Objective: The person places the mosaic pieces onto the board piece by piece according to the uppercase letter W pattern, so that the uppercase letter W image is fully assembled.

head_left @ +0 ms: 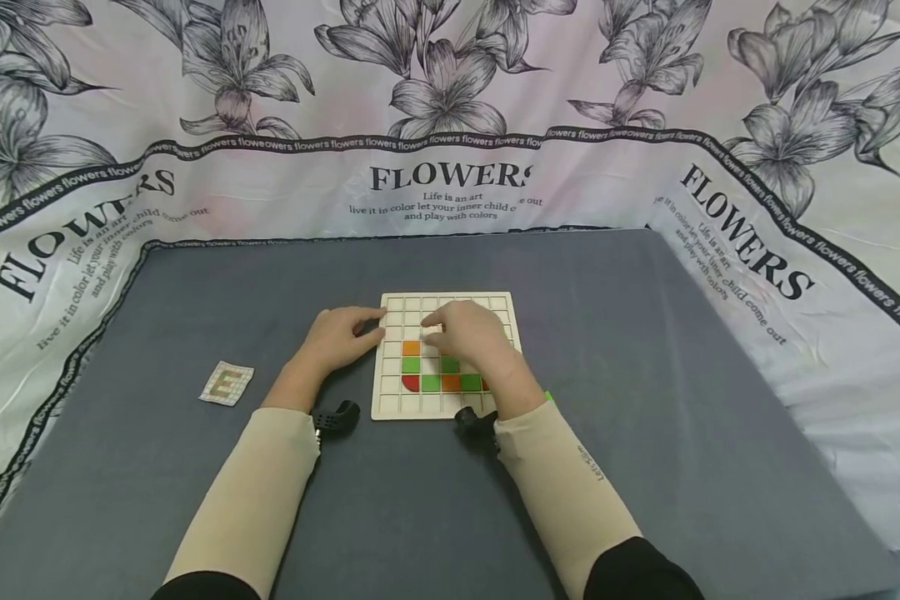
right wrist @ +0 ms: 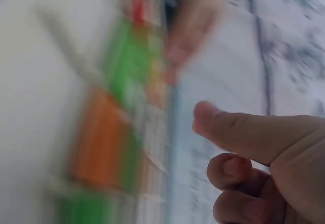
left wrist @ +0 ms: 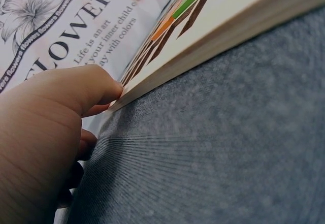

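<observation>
In the head view a pale wooden grid board (head_left: 386, 407) lies on the grey cloth. Square orange tiles (head_left: 411, 348) and green tiles (head_left: 411, 365) sit in its cells, with a red tile (head_left: 410, 383) rounded at one corner. My left hand (head_left: 337, 337) touches the board's left edge with thumb and forefinger; the left wrist view shows the thumb tip (left wrist: 116, 89) against that edge. Over the board's middle hovers my right hand (head_left: 468, 333), covering some cells. Its thumb (right wrist: 228, 127) stands out above loosely curled fingers (right wrist: 231, 170), and no tile shows between them.
A small card (head_left: 227, 383) with a grid and a coloured pattern lies left of my left forearm. White flower-printed cloth (head_left: 450, 187) borders the grey cloth (head_left: 630, 467) at the back and sides. Dark wrist cameras (head_left: 337, 418) hang by both wrists.
</observation>
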Demonstrator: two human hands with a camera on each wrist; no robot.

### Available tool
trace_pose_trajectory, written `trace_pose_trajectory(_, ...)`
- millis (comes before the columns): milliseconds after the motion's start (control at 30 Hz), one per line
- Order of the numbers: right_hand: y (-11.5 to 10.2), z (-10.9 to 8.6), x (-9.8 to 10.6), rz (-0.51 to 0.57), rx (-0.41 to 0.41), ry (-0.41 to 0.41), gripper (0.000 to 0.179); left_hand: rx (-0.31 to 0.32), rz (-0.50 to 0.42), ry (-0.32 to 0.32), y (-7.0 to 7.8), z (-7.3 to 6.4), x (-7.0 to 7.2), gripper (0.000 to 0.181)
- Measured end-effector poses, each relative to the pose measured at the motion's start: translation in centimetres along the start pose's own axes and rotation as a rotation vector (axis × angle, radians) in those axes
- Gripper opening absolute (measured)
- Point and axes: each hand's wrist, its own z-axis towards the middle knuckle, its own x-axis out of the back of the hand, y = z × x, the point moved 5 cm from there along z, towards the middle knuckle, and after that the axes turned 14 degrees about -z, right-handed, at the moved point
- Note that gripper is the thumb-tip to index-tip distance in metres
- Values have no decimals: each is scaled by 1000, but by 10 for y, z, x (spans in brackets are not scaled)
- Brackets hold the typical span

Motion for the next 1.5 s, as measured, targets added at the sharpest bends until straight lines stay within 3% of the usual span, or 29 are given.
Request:
trace_pose_trajectory(100, 21, -13, 16, 50, -29, 16, 33, -2, -7, 2, 0, 0, -1, 47)
trace_pose_trajectory(200, 42, -29, 22, 57, -22, -26, 30, -7, -10, 1, 0, 0, -2, 47)
trace_pose_trajectory(467, 97, -75, 5, 41, 72, -110, 21, 10, -15, -3, -2, -5, 1, 47)
trace_pose_trajectory(633, 111, -101, -10, 64, 138, -243, 20, 6, 4, 7, -5, -4, 1, 48)
trace_pose_trajectory(767, 111, -109, -14, -15, 183, -200, 14, 7, 10, 13, -5, -4, 1, 48)
trace_pose_trajectory(900, 111, -113, -13, -103, 208, -108, 12, -1, -1, 18, -2, -4, 0, 48)
trace_pose_trajectory(1033, 113, -116, -12, -133, 227, -70, 12, -6, -13, 16, 2, -4, -2, 48)
trace_pose_trajectory(1200, 113, -116, -1, -136, 179, -20, 12, -1, -18, 14, 2, -5, -4, 48)
trace_pose_trajectory(1333, 93, -97, 18, -161, 167, 35, 15, 1, -11, 25, 2, -5, -2, 48)
trace_pose_trajectory(1500, 48, -53, 30, -211, 197, 22, 23, -13, -20, 22, 5, -5, -2, 48)
